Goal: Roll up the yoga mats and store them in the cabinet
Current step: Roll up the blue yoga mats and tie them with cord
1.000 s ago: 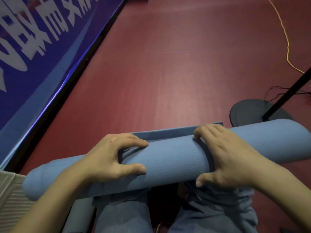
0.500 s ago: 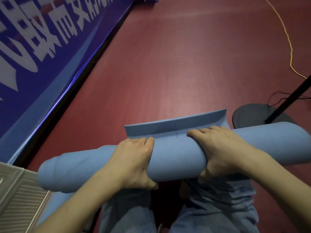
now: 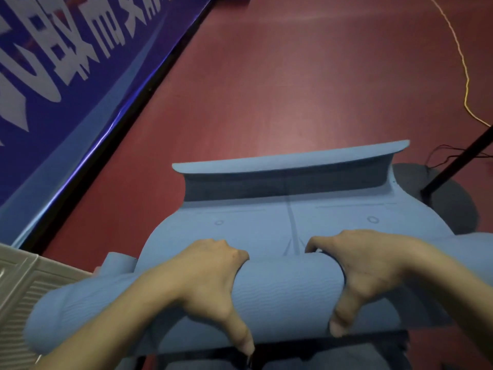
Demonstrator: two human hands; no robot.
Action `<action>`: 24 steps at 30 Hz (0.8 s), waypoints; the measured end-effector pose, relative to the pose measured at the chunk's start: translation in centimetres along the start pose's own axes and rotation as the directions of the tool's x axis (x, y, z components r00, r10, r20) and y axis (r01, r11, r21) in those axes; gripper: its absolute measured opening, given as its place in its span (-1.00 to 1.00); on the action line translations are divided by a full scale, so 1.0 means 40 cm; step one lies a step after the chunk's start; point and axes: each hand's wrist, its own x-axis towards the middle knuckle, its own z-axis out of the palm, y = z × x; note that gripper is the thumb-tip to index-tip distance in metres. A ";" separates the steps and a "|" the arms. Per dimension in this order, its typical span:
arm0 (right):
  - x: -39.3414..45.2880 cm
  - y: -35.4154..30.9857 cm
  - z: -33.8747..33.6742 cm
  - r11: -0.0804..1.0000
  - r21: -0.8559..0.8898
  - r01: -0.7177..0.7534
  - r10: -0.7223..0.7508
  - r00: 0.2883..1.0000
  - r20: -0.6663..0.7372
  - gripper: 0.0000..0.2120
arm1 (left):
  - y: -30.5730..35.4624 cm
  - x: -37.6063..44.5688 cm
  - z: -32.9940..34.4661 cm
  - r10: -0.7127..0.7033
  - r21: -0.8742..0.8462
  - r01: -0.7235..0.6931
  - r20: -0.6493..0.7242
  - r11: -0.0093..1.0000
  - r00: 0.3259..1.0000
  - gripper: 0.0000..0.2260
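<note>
The blue yoga mat (image 3: 288, 295) lies rolled across the person's lap, its long axis running from 9 to 3 o'clock, with the loose tail (image 3: 290, 161) standing out toward 12. Both hands sit on the roll's middle, equally near: the left hand (image 3: 210, 284) and the right hand (image 3: 360, 271) each clench it, fingers over the top and thumbs toward 6.
</note>
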 end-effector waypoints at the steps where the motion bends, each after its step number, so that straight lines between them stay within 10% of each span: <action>1: 0.003 0.007 0.004 1.000 0.025 0.012 -0.011 0.999 -0.049 -0.07 | -0.009 0.009 -0.003 -0.001 -0.022 0.002 0.002 1.000 1.000 -0.22; 10: -0.015 0.062 0.004 0.997 -0.023 0.072 -0.075 0.895 -0.439 -0.18 | -0.127 0.061 -0.031 0.085 -0.367 -0.181 -0.261 0.912 0.961 -0.01; 18: 0.066 0.102 0.005 0.963 -0.215 -0.161 -0.003 0.795 -0.607 -0.19 | -0.115 0.092 -0.022 0.104 -0.131 -0.267 -0.694 0.955 0.713 -0.60; 24: 0.090 0.085 -0.018 0.984 -0.145 -0.106 -0.014 0.758 -0.652 -0.45 | -0.054 0.048 -0.003 0.020 0.095 0.024 -0.442 0.995 0.897 0.12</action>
